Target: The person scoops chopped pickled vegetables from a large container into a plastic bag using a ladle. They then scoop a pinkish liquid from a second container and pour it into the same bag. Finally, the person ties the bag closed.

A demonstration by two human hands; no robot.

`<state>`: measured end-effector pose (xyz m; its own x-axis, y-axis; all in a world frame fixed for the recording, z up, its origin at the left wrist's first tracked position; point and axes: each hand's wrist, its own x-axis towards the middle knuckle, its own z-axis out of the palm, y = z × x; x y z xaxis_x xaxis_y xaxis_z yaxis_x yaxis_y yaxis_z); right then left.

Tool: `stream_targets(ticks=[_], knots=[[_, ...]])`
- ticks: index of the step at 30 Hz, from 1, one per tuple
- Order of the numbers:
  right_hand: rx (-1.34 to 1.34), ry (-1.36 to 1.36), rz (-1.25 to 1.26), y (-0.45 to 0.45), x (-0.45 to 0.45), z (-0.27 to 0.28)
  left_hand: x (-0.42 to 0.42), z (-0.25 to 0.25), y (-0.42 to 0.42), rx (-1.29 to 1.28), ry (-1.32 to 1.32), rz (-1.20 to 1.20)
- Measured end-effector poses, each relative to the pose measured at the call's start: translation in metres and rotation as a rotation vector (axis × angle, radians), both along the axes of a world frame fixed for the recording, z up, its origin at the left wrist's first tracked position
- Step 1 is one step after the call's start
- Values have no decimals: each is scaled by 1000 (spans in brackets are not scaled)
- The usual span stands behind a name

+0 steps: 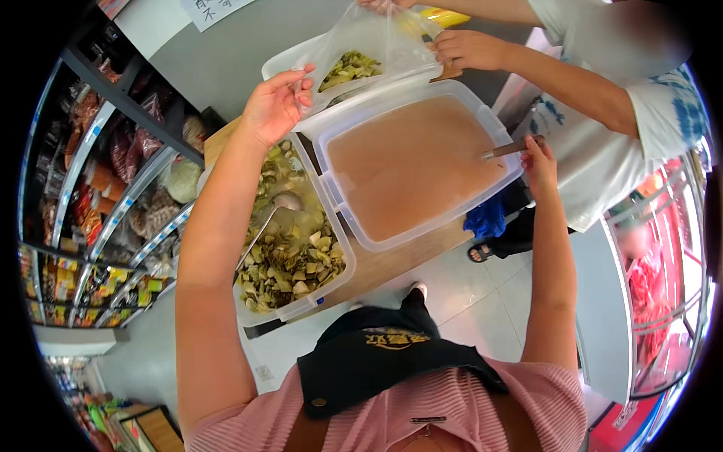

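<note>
My left hand (282,104) pinches the near edge of a clear plastic bag (361,34) between its fingers. Another person's hands hold the bag's far and right sides. Chopped pickled greens (353,69) show through or beyond the bag, at the rear tub. My right hand (539,166) grips the brown handle of a utensil (511,149), whose lower end is hidden in the brownish liquid (412,164) of a plastic tub (378,246). A metal ladle (288,200) lies in the left tub (342,282) among chopped pickled greens (288,260) in liquid.
The tubs stand on a wooden table (395,257). A person in a white and blue shirt (593,169) stands at the right, near a blue cloth (487,217). Shelves of packaged goods (113,186) line the left; a glass display case (655,294) is at the right.
</note>
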<state>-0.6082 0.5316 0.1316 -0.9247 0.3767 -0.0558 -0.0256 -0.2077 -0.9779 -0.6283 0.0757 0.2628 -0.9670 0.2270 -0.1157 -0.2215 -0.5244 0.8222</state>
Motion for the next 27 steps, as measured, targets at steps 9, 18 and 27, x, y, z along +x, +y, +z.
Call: stream_targets(ticks=[9, 18, 27], knots=[[821, 102, 691, -72, -4, 34, -15, 7, 11, 7, 53, -73], [1610, 543, 647, -100, 34, 106, -28, 11, 1, 100, 94, -225], [1762, 519, 644, -113, 5, 37, -34, 4, -4, 117, 125, -211]])
